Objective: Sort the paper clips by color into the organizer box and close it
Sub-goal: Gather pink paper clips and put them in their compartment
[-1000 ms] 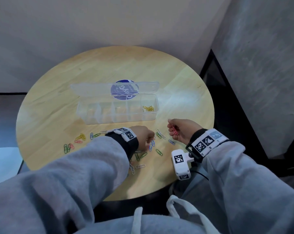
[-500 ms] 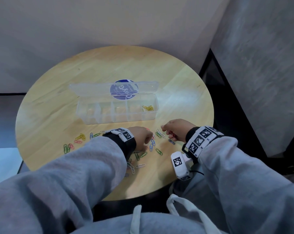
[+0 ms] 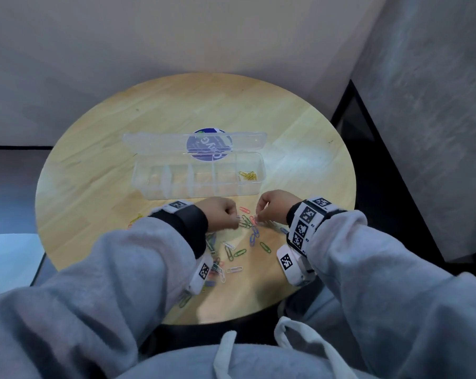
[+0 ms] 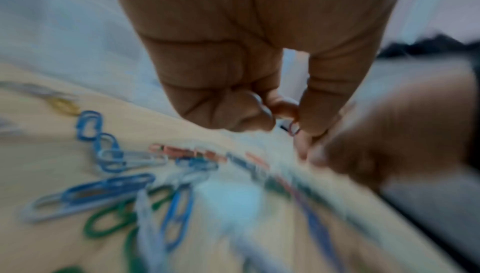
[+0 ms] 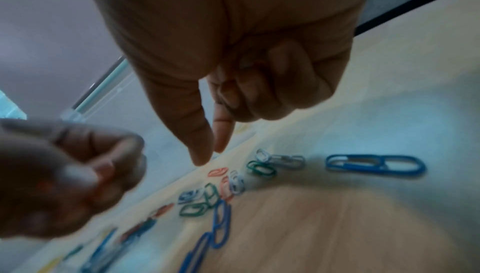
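The clear organizer box [image 3: 160, 191] lies open on the round wooden table [image 3: 299, 127], its lid [image 3: 154, 143] folded back. Yellow clips [image 3: 248, 175] fill its rightmost compartment. Loose paper clips [image 3: 254, 236] in blue, green, red and white lie in front of it. My left hand [image 3: 235, 218] hovers over them with fingers curled, pinching a reddish clip [image 4: 293, 129]. My right hand [image 3: 258, 214] is close beside it, thumb and forefinger [image 5: 200, 154] pointing down just above a red clip [image 5: 218, 171]. Its other fingers are curled into the palm, where red clips sat a second ago.
More clips lie under my left sleeve and near the table's front edge [image 3: 231, 269]. A few yellow and red ones [image 3: 135, 218] sit to the left. Walls stand close behind and to the right of the table; a dark gap drops off at its right.
My right hand turned palm-down and dropped left onto the clip pile, hiding the red clips it held up. My left hand stayed over the pile.
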A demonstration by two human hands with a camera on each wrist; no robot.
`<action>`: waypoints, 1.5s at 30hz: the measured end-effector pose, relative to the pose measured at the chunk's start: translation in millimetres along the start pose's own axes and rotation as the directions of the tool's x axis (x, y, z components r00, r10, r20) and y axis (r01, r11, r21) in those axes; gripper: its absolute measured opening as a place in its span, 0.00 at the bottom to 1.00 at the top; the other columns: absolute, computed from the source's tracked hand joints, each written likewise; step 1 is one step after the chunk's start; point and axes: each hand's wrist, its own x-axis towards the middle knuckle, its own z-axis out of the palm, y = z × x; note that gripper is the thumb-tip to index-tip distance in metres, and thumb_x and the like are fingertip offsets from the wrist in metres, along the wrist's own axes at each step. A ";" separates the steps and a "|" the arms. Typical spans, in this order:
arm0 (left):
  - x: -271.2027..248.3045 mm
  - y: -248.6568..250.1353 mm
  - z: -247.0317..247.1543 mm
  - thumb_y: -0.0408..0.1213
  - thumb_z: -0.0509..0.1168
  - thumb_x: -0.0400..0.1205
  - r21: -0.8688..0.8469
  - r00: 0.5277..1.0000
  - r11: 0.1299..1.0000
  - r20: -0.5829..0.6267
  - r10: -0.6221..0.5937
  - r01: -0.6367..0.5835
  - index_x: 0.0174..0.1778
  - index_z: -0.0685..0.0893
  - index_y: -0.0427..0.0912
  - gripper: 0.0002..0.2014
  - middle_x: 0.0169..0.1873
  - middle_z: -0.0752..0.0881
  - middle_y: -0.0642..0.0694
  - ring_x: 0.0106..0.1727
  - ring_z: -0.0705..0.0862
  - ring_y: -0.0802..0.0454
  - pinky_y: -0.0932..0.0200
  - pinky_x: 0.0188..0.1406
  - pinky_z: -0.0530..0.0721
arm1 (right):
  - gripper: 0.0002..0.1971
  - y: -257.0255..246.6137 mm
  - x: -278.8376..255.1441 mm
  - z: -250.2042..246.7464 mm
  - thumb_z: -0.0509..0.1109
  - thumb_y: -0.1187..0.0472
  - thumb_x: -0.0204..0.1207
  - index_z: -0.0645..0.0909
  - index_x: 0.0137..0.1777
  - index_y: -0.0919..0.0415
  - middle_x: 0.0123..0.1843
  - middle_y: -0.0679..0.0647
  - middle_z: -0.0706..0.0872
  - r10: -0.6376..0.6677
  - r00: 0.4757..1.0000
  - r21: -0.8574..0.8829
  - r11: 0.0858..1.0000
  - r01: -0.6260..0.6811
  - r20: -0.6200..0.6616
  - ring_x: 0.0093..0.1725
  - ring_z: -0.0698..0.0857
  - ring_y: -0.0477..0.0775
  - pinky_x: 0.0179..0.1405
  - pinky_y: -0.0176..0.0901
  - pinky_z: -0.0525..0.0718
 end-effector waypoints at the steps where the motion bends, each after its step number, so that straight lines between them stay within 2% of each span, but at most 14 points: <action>1: -1.8 -3.9 -6.6 0.30 0.66 0.76 -0.157 1.000 0.988 -0.020 -0.016 0.012 0.29 0.71 0.44 0.12 0.27 0.77 0.49 0.29 0.74 0.54 0.62 0.31 0.73 | 0.10 -2.4 2.1 1.8 0.72 0.64 0.72 0.75 0.33 0.52 0.33 0.47 0.79 0.004 1.000 -0.025 1.000 -0.005 -0.010 0.34 0.77 0.48 0.25 0.35 0.70; 5: -6.8 -11.2 -25.7 0.20 0.57 0.79 -0.571 0.993 0.821 -0.089 -0.082 0.016 0.28 0.66 0.41 0.16 0.32 0.79 0.39 0.28 0.75 0.50 0.65 0.25 0.78 | 0.05 -10.9 5.4 9.3 0.69 0.63 0.73 0.81 0.48 0.55 0.44 0.51 0.79 -0.003 0.999 -0.175 0.985 -0.004 -0.043 0.45 0.78 0.53 0.35 0.38 0.73; 9: -10.5 -16.5 -31.0 0.18 0.50 0.78 -0.750 0.987 0.662 -0.096 -0.129 0.013 0.26 0.64 0.41 0.18 0.29 0.76 0.40 0.17 0.74 0.56 0.71 0.13 0.68 | 0.03 -17.6 9.1 14.9 0.67 0.65 0.73 0.80 0.44 0.57 0.45 0.53 0.81 -0.005 1.000 -0.221 0.975 0.002 -0.013 0.45 0.78 0.53 0.41 0.40 0.74; 12: -10.8 -19.4 -29.3 0.21 0.50 0.78 -0.807 0.983 0.588 -0.056 -0.174 0.058 0.27 0.66 0.41 0.16 0.28 0.73 0.42 0.18 0.70 0.56 0.71 0.14 0.63 | 0.02 -18.8 14.7 19.8 0.65 0.65 0.74 0.79 0.42 0.60 0.43 0.56 0.82 0.015 1.000 -0.281 0.960 -0.016 -0.006 0.42 0.77 0.54 0.38 0.40 0.75; 16: -7.7 -21.2 -24.7 0.29 0.59 0.81 -0.595 0.974 0.788 -0.037 -0.224 0.159 0.32 0.69 0.43 0.11 0.27 0.71 0.46 0.23 0.64 0.54 0.67 0.18 0.60 | 0.04 -15.2 17.7 23.0 0.66 0.61 0.76 0.81 0.43 0.61 0.45 0.59 0.84 0.035 0.999 -0.290 0.956 -0.036 -0.008 0.42 0.78 0.55 0.41 0.41 0.75; 20: -4.4 -25.9 -20.9 0.36 0.65 0.77 -0.085 0.968 0.988 -0.206 -0.142 0.127 0.36 0.76 0.50 0.06 0.31 0.78 0.53 0.32 0.76 0.52 0.63 0.26 0.70 | 0.15 -9.1 15.0 22.5 0.68 0.54 0.77 0.83 0.55 0.66 0.55 0.60 0.88 0.010 0.999 -0.302 0.953 -0.021 -0.037 0.49 0.82 0.56 0.48 0.44 0.78; 24: -2.5 -19.5 -16.7 0.33 0.63 0.78 0.207 0.976 0.969 -0.193 -0.098 0.138 0.48 0.81 0.48 0.07 0.39 0.79 0.52 0.42 0.77 0.49 0.65 0.26 0.68 | 0.16 -7.9 15.5 24.6 0.67 0.52 0.78 0.84 0.54 0.66 0.55 0.60 0.88 0.026 0.999 -0.319 0.947 -0.034 -0.028 0.49 0.82 0.57 0.51 0.45 0.80; 27: 2.1 -12.5 -14.4 0.33 0.61 0.79 0.311 0.983 0.941 -0.164 -0.081 0.130 0.56 0.83 0.45 0.11 0.52 0.84 0.46 0.44 0.77 0.49 0.62 0.28 0.68 | 0.07 -7.7 14.6 26.6 0.67 0.57 0.75 0.79 0.41 0.61 0.41 0.58 0.83 0.047 0.999 -0.294 0.954 -0.053 -0.025 0.40 0.78 0.56 0.40 0.41 0.75; 29: 5.4 -8.2 -12.5 0.34 0.62 0.80 0.355 0.986 0.927 -0.150 -0.073 0.123 0.58 0.83 0.43 0.11 0.56 0.84 0.44 0.48 0.79 0.47 0.62 0.38 0.71 | 0.07 -6.5 12.8 24.8 0.68 0.60 0.72 0.75 0.35 0.59 0.35 0.55 0.76 0.057 0.998 -0.263 0.963 -0.059 -0.016 0.37 0.75 0.56 0.36 0.40 0.73; 33: 13.5 -6.5 -7.9 0.36 0.64 0.80 0.399 0.988 0.909 -0.132 -0.075 0.122 0.56 0.83 0.43 0.10 0.56 0.85 0.43 0.49 0.79 0.46 0.60 0.42 0.71 | 0.09 0.5 7.0 6.9 0.71 0.59 0.72 0.78 0.33 0.60 0.29 0.54 0.77 0.052 0.997 0.053 0.997 -0.055 0.056 0.29 0.74 0.52 0.33 0.40 0.74; 35: 17.2 -7.7 -6.1 0.36 0.65 0.79 0.411 0.988 0.903 -0.128 -0.082 0.128 0.52 0.82 0.43 0.07 0.55 0.85 0.43 0.52 0.82 0.44 0.59 0.41 0.72 | 0.10 4.7 4.2 -3.3 0.69 0.62 0.75 0.78 0.33 0.62 0.29 0.54 0.75 0.033 0.994 0.385 0.920 -0.072 0.106 0.27 0.71 0.50 0.29 0.40 0.71; 38: 20.8 -7.7 -4.6 0.38 0.65 0.80 0.411 0.988 0.901 -0.121 -0.093 0.135 0.50 0.82 0.43 0.06 0.54 0.86 0.43 0.55 0.83 0.43 0.59 0.41 0.73 | 0.08 10.7 0.2 -13.6 0.61 0.70 0.79 0.74 0.38 0.65 0.33 0.56 0.75 0.007 0.986 0.805 0.577 -0.139 0.165 0.27 0.70 0.46 0.19 0.30 0.70; 41: 22.5 -5.9 -4.6 0.38 0.65 0.80 0.417 0.989 0.898 -0.098 -0.111 0.142 0.55 0.84 0.38 0.10 0.54 0.87 0.40 0.56 0.84 0.41 0.58 0.44 0.75 | 0.07 15.5 -2.3 -17.1 0.60 0.70 0.80 0.73 0.39 0.66 0.35 0.58 0.78 -0.014 0.984 0.899 0.409 -0.157 0.178 0.24 0.76 0.45 0.18 0.27 0.75; 45: 19.8 -7.2 -5.4 0.36 0.64 0.79 0.366 0.984 0.914 -0.086 -0.156 0.177 0.54 0.84 0.38 0.11 0.53 0.87 0.41 0.48 0.81 0.44 0.59 0.43 0.75 | 0.10 18.6 -0.8 -12.3 0.58 0.73 0.79 0.73 0.36 0.65 0.33 0.58 0.78 0.016 0.985 0.912 0.376 -0.164 0.171 0.19 0.78 0.43 0.17 0.28 0.78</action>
